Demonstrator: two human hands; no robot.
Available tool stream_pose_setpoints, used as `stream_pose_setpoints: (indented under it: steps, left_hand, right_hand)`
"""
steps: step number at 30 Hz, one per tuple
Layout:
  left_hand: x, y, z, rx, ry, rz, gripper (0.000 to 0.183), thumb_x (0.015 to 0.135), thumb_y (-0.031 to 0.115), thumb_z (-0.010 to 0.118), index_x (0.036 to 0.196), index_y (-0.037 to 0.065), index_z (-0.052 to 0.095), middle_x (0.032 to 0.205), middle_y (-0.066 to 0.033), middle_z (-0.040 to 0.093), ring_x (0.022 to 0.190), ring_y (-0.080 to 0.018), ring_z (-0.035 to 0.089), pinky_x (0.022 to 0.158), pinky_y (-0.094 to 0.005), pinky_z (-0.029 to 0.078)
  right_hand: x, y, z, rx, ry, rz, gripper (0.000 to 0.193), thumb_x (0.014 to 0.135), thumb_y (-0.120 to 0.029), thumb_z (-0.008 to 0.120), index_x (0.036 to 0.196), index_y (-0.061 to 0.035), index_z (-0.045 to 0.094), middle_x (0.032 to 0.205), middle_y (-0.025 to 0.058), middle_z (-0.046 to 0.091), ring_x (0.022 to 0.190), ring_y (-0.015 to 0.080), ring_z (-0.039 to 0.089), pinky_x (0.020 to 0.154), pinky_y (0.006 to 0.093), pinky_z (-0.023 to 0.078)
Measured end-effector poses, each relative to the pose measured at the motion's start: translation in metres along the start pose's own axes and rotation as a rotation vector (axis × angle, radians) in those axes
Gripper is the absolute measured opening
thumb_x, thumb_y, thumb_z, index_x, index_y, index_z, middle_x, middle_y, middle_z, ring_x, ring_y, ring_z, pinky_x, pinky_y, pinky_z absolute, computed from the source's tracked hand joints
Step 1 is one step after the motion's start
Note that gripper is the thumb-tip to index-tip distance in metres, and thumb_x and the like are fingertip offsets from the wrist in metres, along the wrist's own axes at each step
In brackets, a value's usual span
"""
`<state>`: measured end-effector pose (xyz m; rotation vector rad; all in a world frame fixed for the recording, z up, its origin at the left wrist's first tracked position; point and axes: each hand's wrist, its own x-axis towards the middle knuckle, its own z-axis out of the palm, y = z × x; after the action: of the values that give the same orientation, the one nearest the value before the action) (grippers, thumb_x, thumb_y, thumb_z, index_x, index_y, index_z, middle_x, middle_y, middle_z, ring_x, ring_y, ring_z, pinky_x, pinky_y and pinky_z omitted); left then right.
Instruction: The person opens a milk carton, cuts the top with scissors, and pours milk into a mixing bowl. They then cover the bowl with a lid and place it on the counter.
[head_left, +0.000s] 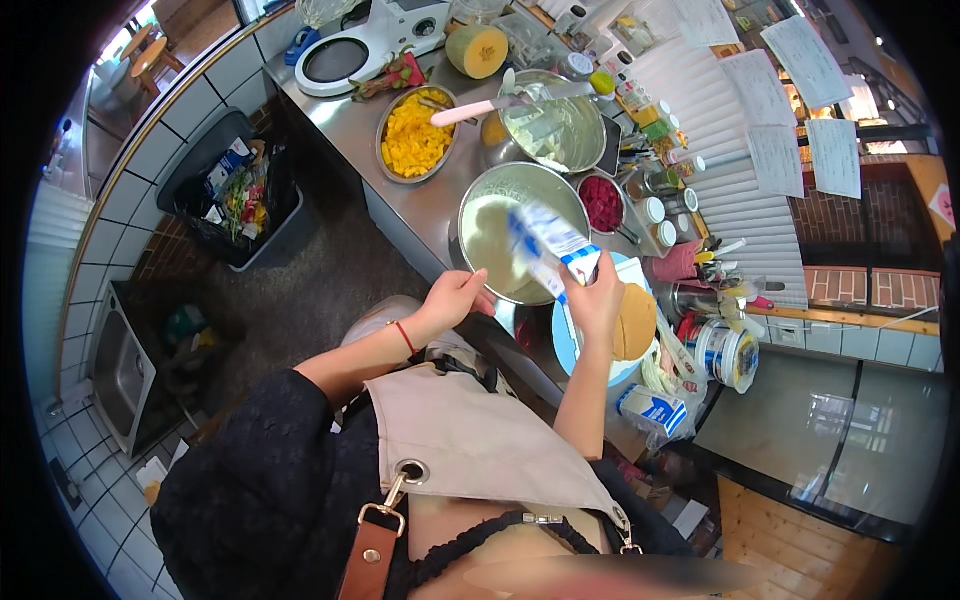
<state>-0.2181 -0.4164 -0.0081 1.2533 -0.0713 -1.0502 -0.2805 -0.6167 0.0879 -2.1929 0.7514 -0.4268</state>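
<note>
From my end I count 2 hands, 2 cartons, 4 metal bowls, 1 spatula, 1 melon half & 5 sheets.

RH (pixel 598 290) is clamped on a carton (pixel 550 242), approx. at its near end; the carton tips over the mixing bowl (pixel 548 180), its far end blurred. LH (pixel 458 300) sits at that bowl's near-left rim, fingers curled; I can't tell if they grip it. Hands are apart, carton to the right of LH & up-left from RH, w/ pale stuff in the bowl below.

2nd carton (pixel 657 408) lies to the right of the R forearm, in clear plastic. Both are white w/ blue print; on the held one it's smeared by blur, on the other too small for me to read. The sheets (pixel 835 158) hang at upper R w/ rows of fine writing, also too small.

Other 3 bowls: 1 w/ yellow cubes (pixel 415 138), 1 w/ red pieces (pixel 602 203), 1 w/ pale cream (pixel 560 150), the pink-handled spatula (pixel 462 112) laid across the last. Melon half (pixel 480 52) is behind, cut face showing. 1 tan cake (pixel 633 322) is just beside RH, on a blue stand (pixel 565 340).
</note>
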Motion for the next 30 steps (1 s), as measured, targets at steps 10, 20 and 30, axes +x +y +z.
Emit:
stream_pose_setpoints:
  steps: [10, 20, 30]
  left_hand:
    - [-0.004, -0.001, -0.002, 0.032, -0.012, -0.013, 0.050, 0.104, 0.040, 0.044, 0.093, -0.004, 0.067, 0.076, -0.0082, 0.071, 0.068, -0.0101, 0.061, 0.068, -0.0241, 0.047]
    - [-0.008, 0.007, 0.003, -0.007, 0.021, -0.055, 0.047, 0.105, 0.033, 0.041, 0.096, -0.005, 0.066, 0.088, -0.0149, 0.073, 0.084, -0.0193, 0.069, 0.083, -0.0306, 0.053]
    - [-0.008, 0.013, 0.009, -0.017, 0.045, -0.078, 0.044, 0.105, 0.030, 0.041, 0.095, -0.005, 0.066, 0.092, -0.0150, 0.073, 0.087, -0.0196, 0.068, 0.085, -0.0312, 0.051]
  right_hand:
    - [-0.002, 0.005, -0.007, -0.024, -0.020, 0.008, 0.034, 0.075, -0.018, 0.082, 0.097, -0.0009, 0.063, 0.083, 0.0127, 0.070, 0.075, 0.0209, 0.066, 0.072, 0.0338, 0.051]
    - [-0.061, 0.011, -0.050, -0.214, -0.042, -0.133, 0.041, 0.072, -0.017, 0.081, 0.103, -0.0004, 0.059, 0.082, 0.0155, 0.065, 0.079, 0.0254, 0.067, 0.070, 0.0362, 0.050]
    - [-0.068, 0.006, -0.047, -0.177, -0.028, -0.179, 0.037, 0.073, -0.010, 0.079, 0.101, 0.0015, 0.057, 0.082, 0.0194, 0.066, 0.076, 0.0337, 0.069, 0.064, 0.0382, 0.051]
